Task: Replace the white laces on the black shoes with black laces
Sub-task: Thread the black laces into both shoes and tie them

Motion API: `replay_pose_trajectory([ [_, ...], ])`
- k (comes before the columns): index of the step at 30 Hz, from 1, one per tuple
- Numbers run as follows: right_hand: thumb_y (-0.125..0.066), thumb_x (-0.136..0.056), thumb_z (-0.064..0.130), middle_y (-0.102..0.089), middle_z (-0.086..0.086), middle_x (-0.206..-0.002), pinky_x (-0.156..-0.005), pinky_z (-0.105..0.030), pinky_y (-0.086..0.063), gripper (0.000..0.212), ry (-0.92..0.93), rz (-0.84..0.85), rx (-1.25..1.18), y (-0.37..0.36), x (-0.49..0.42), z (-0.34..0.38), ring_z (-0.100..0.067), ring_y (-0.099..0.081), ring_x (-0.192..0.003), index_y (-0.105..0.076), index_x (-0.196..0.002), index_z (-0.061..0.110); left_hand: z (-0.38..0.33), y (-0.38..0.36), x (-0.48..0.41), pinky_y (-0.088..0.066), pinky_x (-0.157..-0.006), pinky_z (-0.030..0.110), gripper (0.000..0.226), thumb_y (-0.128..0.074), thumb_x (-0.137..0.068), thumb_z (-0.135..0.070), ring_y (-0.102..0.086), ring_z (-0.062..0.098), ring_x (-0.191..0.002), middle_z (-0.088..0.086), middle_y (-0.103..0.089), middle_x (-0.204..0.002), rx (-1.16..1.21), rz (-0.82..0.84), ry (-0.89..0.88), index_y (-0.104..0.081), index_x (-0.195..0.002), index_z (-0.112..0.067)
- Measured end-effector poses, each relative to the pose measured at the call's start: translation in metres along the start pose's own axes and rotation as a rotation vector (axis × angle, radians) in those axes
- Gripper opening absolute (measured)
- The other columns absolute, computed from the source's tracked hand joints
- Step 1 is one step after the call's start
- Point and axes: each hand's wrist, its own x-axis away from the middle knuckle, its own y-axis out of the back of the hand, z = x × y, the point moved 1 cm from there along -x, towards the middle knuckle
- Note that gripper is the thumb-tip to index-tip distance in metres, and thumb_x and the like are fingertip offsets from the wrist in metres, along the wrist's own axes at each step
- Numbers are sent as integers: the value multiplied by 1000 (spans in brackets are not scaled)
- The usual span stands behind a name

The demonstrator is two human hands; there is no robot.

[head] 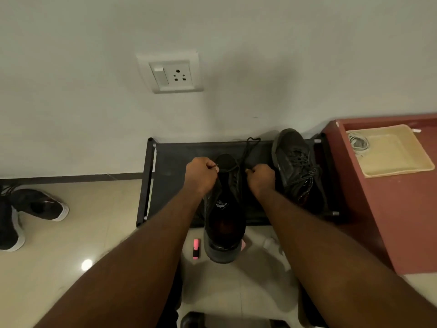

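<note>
Glossy pale floor (pixel 99 237) lies nearest, with a pink marker (pixel 196 248) on it just in front of the rack (pixel 175 159). One black shoe (pixel 224 221) sits on the rack's front edge, heel overhanging toward the person, toe toward the wall (pixel 283 67).

Both hands work at its eyelets. The left hand (pixel 201 174) is fisted and pinches a tip of the black lace (pixel 247 150). The right hand (pixel 260 177) curls tight round the other strand. Slack trails across the rack to its back rail.

At the rack's right end leans the second shoe (pixel 295 162), which appears to have dark laces in. Right of the rack a red cabinet (pixel 390 209) carries a cream tray (pixel 392 152) with a whitish coil (pixel 358 142) in it; whether that is cord or old lace I cannot tell. Left of the rack, sneakers (pixel 40 204) lie on the floor. Above the rack is a socket (pixel 172 73).

No white lace shows on either shoe, so the job looks far along: the black lace is being drawn through the upper eyelets. The next move calls for pulling both strands even, then feeding the pinched tip into the next eyelet. The shoe must be kept from tipping off the rack's edge.
</note>
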Motion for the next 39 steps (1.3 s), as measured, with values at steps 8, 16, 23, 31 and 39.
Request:
replay_pose_trajectory([
  [8,-58,-88,2,-66,-7,-103,-91,-32,-52,21,209,-145,-223,-2,17,30,-22,-64,-94,-73,-95,15,9,-21,-12,-47,-78,19,16,-72,-85,-13,-66,14,-95,4,-73,-101,-6,18,-36,-74,-101,-11],
  [16,-62,-96,22,-57,-14,-120,-94,-36,-45,27,579,120,387,0,19,44,-28,-56,-111,-67,-117,5,13,-25,-7,-55,-78,31,18,-63,-88,-14,-66,21,-88,4,-72,-99,-140,26,-127,-72,-103,-17],
  [23,-57,-101,22,-66,-15,-108,-88,-38,-51,23,455,68,373,2,12,46,-31,-65,-101,-68,-103,1,14,-27,-10,-59,-77,40,12,-66,-90,-20,-67,22,-85,4,-73,-95,-144,-5,-89,-75,-98,-20],
  [31,-58,-99,22,-72,-9,-90,-79,-42,-57,22,342,-84,-31,10,25,15,-23,-67,-84,-72,-89,8,11,-24,-12,-57,-79,32,11,-68,-90,-20,-68,21,-85,7,-74,-91,-113,4,-75,-75,-92,-12],
  [39,-34,-102,-2,-67,-9,-108,-72,-26,-54,53,573,-160,-531,123,73,106,-18,-66,-79,-38,-148,25,-89,59,13,-52,-70,29,26,-42,-101,-17,-67,19,-81,11,-72,-98,328,-173,-100,-65,-103,-5],
])
